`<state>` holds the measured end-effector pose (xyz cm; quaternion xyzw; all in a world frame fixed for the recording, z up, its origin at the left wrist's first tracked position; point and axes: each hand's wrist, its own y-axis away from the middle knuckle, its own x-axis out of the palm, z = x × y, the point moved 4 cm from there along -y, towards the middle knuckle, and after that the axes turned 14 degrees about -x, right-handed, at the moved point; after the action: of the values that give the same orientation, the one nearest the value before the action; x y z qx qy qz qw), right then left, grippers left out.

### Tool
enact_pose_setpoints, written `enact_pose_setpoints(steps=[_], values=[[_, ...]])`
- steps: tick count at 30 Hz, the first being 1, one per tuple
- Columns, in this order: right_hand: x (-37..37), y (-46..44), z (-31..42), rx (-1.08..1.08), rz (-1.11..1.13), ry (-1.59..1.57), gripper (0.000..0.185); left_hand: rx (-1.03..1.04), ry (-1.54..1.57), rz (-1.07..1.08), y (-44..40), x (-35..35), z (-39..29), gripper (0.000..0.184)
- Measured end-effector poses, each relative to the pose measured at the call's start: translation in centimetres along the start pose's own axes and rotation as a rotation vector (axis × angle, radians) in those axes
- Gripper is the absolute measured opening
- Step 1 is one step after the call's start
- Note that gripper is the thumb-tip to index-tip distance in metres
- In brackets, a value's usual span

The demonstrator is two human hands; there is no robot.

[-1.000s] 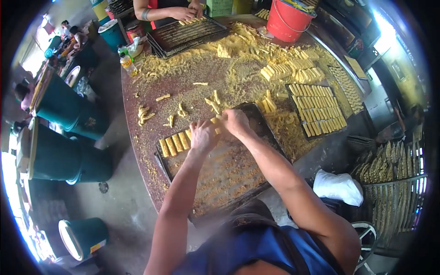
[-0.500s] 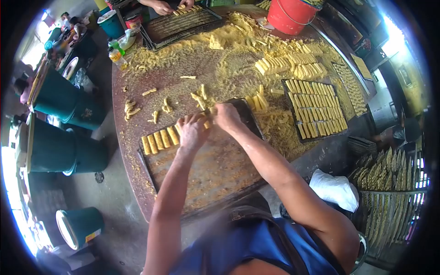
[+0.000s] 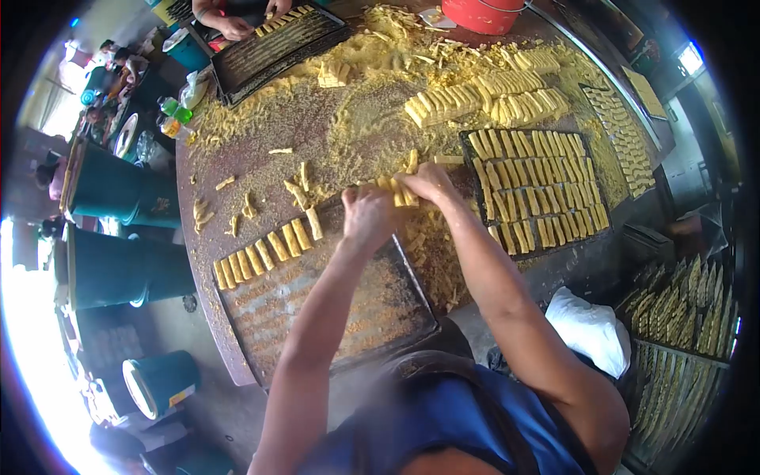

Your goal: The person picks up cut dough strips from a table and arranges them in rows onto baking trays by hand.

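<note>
A dark baking tray (image 3: 348,340) lies in front of me with one row of yellow dough sticks (image 3: 261,257) along its far edge. My left hand (image 3: 368,212) is over the tray's far right corner, fingers bent beside a small group of dough sticks (image 3: 398,192). On the other side of that group, my right hand (image 3: 430,183) has its fingers closed against the sticks. Both hands partly cover the group. Which sticks each hand grips is hard to make out. Loose dough scraps (image 3: 296,195) lie beyond the row.
A filled tray (image 3: 538,190) is at the right, with stacked dough sticks (image 3: 443,103) behind it. Across the table, a person's hands (image 3: 236,28) work over another tray (image 3: 273,51). A red bucket (image 3: 483,14), bottles (image 3: 176,110) and green bins (image 3: 131,269) surround the work area.
My hands have moved from the tray's far edge rightward to the group of sticks beside it. The row on the tray shows more uncovered sticks. The whole view has shifted.
</note>
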<state>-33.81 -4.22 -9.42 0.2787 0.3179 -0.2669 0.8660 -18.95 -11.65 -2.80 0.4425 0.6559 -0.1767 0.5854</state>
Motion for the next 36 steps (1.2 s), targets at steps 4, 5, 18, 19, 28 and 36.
enact_pose_setpoints(steps=[4, 5, 18, 19, 28, 36], values=[[1.6, -0.4, 0.6, -0.064, 0.027, -0.096, 0.062, 0.138, 0.139, -0.3, 0.3, 2.3, 0.6, 0.041], [1.9, -0.3, 1.4, -0.124, 0.002, -0.029, 0.052, 0.126, 0.045, -0.303, 0.4, 2.9, 0.9, 0.038], [-0.9, 4.8, -1.5, 0.281, -0.362, -0.69, 0.042, -0.179, 0.128, -0.092, -0.5, -2.3, 18.1, 0.029], [-0.2, 5.2, 1.0, 0.124, -0.373, -0.777, 0.047, -0.115, 0.156, -0.148, 0.2, -2.8, 17.7, 0.033], [11.7, 2.1, 13.3, -0.13, -0.094, -0.123, 0.057, 0.137, 0.463, -0.668, 3.2, -3.6, 19.1, 0.013], [9.9, 3.4, 14.1, -0.24, -0.082, 0.051, 0.054, 0.267, 0.284, -0.543, 5.6, 0.9, 18.2, 0.031]])
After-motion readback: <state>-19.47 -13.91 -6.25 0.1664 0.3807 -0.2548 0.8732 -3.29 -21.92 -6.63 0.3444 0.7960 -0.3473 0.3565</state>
